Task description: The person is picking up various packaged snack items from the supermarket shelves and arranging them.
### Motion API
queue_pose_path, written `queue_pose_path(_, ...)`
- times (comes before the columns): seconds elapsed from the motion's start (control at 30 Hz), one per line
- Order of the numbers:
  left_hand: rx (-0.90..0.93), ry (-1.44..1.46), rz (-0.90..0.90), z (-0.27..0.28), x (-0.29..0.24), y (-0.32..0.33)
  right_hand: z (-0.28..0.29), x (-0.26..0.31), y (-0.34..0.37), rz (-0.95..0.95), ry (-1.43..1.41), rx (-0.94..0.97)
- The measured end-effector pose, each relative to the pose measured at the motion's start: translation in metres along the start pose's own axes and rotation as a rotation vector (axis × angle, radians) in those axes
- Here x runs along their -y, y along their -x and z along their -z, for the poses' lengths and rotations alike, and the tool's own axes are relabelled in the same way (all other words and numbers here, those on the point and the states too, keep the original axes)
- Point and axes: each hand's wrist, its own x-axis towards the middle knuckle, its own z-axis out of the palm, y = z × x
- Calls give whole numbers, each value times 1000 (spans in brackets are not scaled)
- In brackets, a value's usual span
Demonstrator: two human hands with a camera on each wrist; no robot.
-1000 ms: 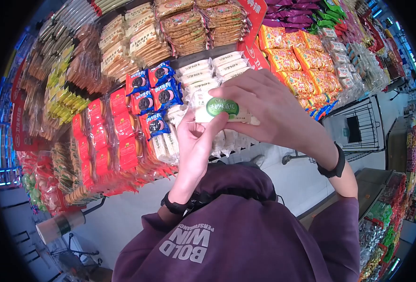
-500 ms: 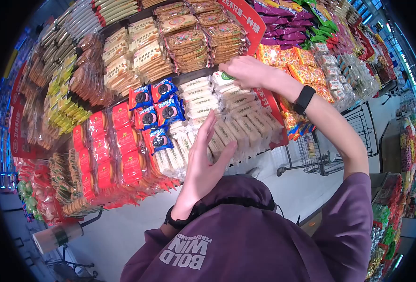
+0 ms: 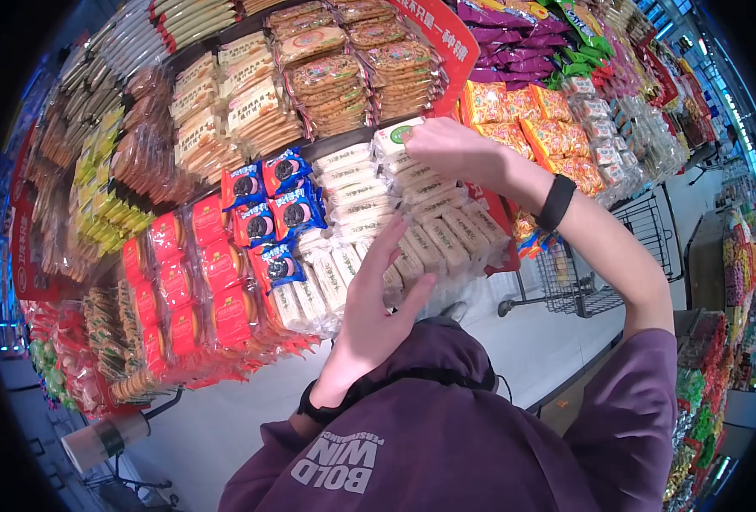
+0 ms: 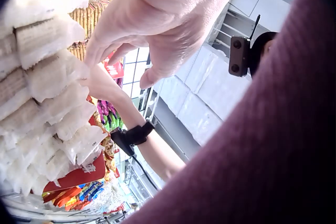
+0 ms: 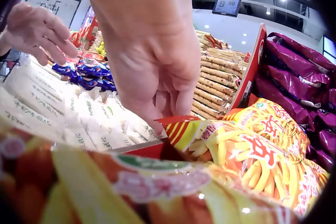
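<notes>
A white packet with a green oval label (image 3: 401, 135) lies at the top of the white packet stacks. My right hand (image 3: 455, 152) is at its right end, fingers curled over it. In the right wrist view my right hand (image 5: 157, 66) points down with bent fingers, the labelled packet hidden behind it. My left hand (image 3: 371, 316) hovers in front of the standing white packets (image 3: 446, 243), fingers spread and holding nothing. The left wrist view shows my left hand (image 4: 163, 22) beside the white packets (image 4: 47, 35).
Blue cookie packs (image 3: 258, 224) and red packs (image 3: 227, 264) lie left of the white ones. Orange snack bags (image 3: 557, 149) are on the right, beyond a red divider (image 3: 450, 51). A wire cart (image 3: 578, 273) stands lower right, beside the display.
From between both hands near my chest, the labelled packet has gone up to the white stack with my right hand. My left hand has let go and spread its fingers. The view has shifted slightly.
</notes>
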Motion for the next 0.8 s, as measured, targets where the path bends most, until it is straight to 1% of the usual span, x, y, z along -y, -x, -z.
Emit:
queue_pose_path(0.03,0,-3,-8,-3,-3,-1,0,0,0,-46,3,61)
queue_pose_path(0.13,-8,-41,-68,-11,-6,-3,9,-9,2,5,-52,26)
queue_pose_path(0.17,-12,-59,-96,-14,-6,-4,18,-15,10,106,-90,-81)
queue_pose_path(0.27,133,99,94,-19,-14,-4,69,12,5,-332,-256,100)
queue_pose_path(0.33,177,121,118,-28,-23,-3,75,38,37,-279,-416,-146)
queue_pose_path(0.37,198,130,125,-34,-26,-4,69,56,56,-190,-455,-239)
queue_pose_path(0.43,185,6,-15,-50,-17,3,55,103,90,-79,-541,-336)
queue_pose_path(0.47,175,-59,-84,-60,-8,8,52,128,108,-56,-588,-341)
queue_pose_path(0.5,89,24,-111,-76,3,14,46,149,123,-132,-607,-375)
queue_pose_path(0.53,191,88,-43,-88,3,18,40,167,136,-210,-629,-412)
queue_pose_path(0.6,374,32,-14,-114,1,15,18,175,180,-333,-625,-374)
queue_pose_path(0.63,402,-19,-86,-132,6,13,5,177,203,-388,-670,-399)
queue_pose_path(0.67,487,-118,-90,-150,9,10,-8,181,227,-447,-718,-421)
queue_pose_path(0.73,647,-113,-27,-187,24,3,-31,190,274,-723,-973,-359)
queue_pose_path(0.77,735,-155,24,-205,30,-1,-44,195,300,-868,-1099,-319)
queue_pose_path(0.8,825,-196,77,-224,35,-7,-62,199,326,-895,-1078,-354)
